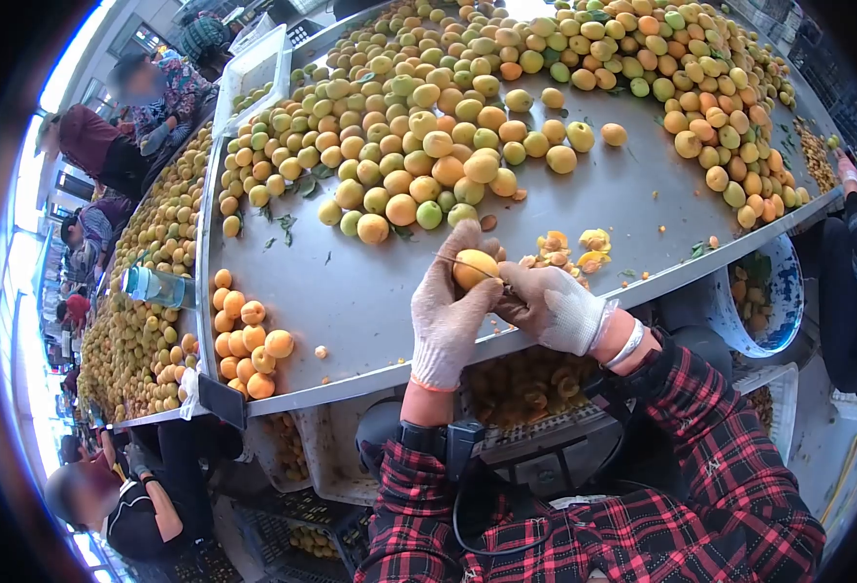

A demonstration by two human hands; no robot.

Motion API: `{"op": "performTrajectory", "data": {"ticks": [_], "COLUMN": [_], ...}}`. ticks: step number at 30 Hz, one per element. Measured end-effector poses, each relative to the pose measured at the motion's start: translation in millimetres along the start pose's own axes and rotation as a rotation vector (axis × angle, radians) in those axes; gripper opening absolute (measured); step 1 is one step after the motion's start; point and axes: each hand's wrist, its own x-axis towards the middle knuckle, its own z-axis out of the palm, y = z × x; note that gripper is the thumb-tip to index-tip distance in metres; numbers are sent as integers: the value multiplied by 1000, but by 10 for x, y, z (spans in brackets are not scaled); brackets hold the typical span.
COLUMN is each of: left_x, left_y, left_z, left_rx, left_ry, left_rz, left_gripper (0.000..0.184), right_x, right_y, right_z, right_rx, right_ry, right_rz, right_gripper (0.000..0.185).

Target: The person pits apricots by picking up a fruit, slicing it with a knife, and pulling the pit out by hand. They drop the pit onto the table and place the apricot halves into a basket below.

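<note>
My left hand [443, 316], in a pale knit glove stained brown, is closed around a yellow-orange apricot [473, 270] above the table's front edge. Gloved likewise, my right hand [559, 309] is pinched at the fruit's right side. A thin dark tool [462, 260], like a slim blade or wire, runs across the apricot toward the right fingers; its handle is hidden in them. Just beyond the hands lie split apricot pieces [593, 255] with wet yellow flesh. A brown pit [488, 222] sits near the left fingertips.
A large heap of apricots [438, 146] covers the metal table's [283, 253] far side. Riper apricots [249, 340] are grouped at the left corner. Under the front edge stand a crate of apricot pieces [530, 389] and a white-blue bucket [788, 296]. Other people work left and right.
</note>
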Motion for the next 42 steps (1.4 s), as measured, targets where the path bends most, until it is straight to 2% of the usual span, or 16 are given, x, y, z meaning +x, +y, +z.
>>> {"op": "performTrajectory", "data": {"ticks": [4, 7, 10, 14, 16, 18, 20, 22, 24, 26, 31, 34, 37, 40, 41, 42], "left_x": [-23, -26, 20, -38, -2, -21, 1, -2, -18, -7, -5, 18, 12, -35, -38, -28], "left_y": [-93, -161, -26, 48, -9, 1, -135, -248, -236, -68, -41, -113, -36, 80, 91, 87], "left_z": [-40, -77, -78, -28, -33, -43, -85, -177, -103, -56, 50, -17, -44, 23, 30, 17], "left_rx": [-500, -494, -178, 82, 5, -469, -371, -396, -460, -98, 18, 3, -67, -52, 13, 14], "left_ry": [-105, -177, -50, 33, 53, -21, -27, -7, 28, 79, 146, 163, 89, 56, 66, 68], "left_rz": [92, -143, -131, 29, 112, 77, 91, -300, -262, -121, -9, -50, -30, 40, 91, 91], "left_gripper": [61, 52, 42, 57, 58, 59, 55, 46, 35, 31, 36, 38, 40, 42, 43, 43], "right_x": [2, 8, 20, 30, 49, 46, 31, 30, 41, 50, 49, 59, 151, 135, 77, 62], "right_y": [-99, -104, -97, -45, -69, -113, -96, -87, -93, -108, -29, -73, -257, -259, -119, -98], "right_z": [-29, -14, 20, 76, 65, 20, 19, 12, -18, -17, 122, 163, -165, -239, -63, -82], "right_rx": [139, 88, -28, -21, 1, 89, 61, 37, -18, -54, -113, 119, 764, 660, 493, 494], "right_ry": [78, 96, 57, 25, 36, 107, 107, 99, 84, 69, -8, 37, -419, -390, -132, -133], "right_rz": [19, -40, 97, 80, 62, -28, 5, 37, 44, 60, 105, 37, 611, 425, 77, 76], "right_gripper": [23, 23, 22, 22, 22, 24, 24, 24, 23, 22, 19, 20, 27, 22, 18, 18]}}
